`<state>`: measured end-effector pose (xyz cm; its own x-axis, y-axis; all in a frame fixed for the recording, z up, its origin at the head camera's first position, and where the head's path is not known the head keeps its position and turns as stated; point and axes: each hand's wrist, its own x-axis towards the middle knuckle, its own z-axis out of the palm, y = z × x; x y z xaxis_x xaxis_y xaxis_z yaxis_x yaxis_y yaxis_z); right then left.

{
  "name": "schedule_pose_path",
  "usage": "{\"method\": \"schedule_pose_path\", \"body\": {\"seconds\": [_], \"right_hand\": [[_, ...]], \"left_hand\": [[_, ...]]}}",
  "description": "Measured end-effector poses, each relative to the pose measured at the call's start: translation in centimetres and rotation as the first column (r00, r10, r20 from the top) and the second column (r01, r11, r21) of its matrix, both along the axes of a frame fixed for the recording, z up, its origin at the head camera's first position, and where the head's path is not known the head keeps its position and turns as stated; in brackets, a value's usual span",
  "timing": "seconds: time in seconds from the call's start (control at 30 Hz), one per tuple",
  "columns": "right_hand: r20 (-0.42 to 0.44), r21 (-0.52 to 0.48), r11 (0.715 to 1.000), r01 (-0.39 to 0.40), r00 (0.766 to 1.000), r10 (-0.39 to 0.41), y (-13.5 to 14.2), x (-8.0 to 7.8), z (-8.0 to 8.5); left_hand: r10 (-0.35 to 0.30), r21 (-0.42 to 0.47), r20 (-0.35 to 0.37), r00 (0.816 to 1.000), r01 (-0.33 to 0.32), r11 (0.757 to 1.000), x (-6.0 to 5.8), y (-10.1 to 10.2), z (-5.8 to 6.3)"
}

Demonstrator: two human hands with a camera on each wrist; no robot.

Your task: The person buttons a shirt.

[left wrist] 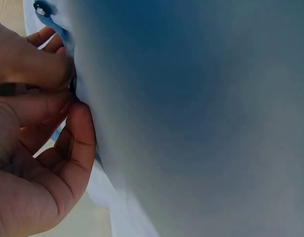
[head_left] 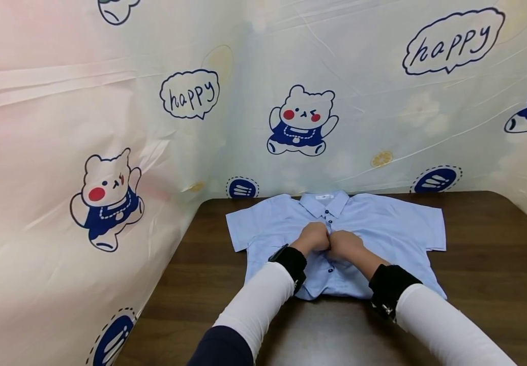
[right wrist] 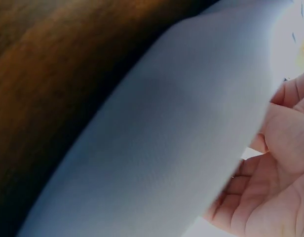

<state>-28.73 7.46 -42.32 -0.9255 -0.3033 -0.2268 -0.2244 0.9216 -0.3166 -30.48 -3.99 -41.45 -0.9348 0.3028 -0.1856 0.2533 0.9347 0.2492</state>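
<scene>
A light blue short-sleeved shirt (head_left: 387, 223) lies front side up, its collar towards the wall. Dark buttons (head_left: 331, 269) run down its middle. At the placket my left hand (head_left: 314, 237) pinches the cloth with curled fingers. Right against it, my right hand (head_left: 347, 246) pinches the same strip of the front. In the left wrist view the fingertips of both hands meet at a small dark button edge, while another button (left wrist: 42, 8) shows above. Lifted cloth (right wrist: 157, 128) covers much of the right wrist view and partly hides the fingers.
The shirt is spread on a dark brown wooden table (head_left: 190, 284) with rounded far corners. Behind and to the left hangs a pale curtain (head_left: 245, 122) printed with bears and the word "happy". Black bands (head_left: 389, 287) circle both wrists over white sleeves.
</scene>
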Motion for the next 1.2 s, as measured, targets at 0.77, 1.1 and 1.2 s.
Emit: {"method": "schedule_pose_path", "body": {"seconds": [0.77,1.1,1.2], "right_hand": [[-0.233,-0.299,0.954,0.040,0.966,-0.113,2.3,0.3,0.9],[-0.010,-0.524,0.841,0.133,0.987,-0.163,2.9,0.6,1.0],[0.027,-0.562,0.813,0.152,0.986,-0.166,3.1,0.6,1.2]], "left_hand": [[0.277,0.219,0.080,0.958,-0.288,0.932,0.2,0.1,-0.2],[0.341,0.662,0.568,0.749,-0.662,0.351,1.0,0.1,-0.2],[0.289,0.690,0.609,0.738,-0.674,0.266,1.2,-0.1,-0.3]]}}
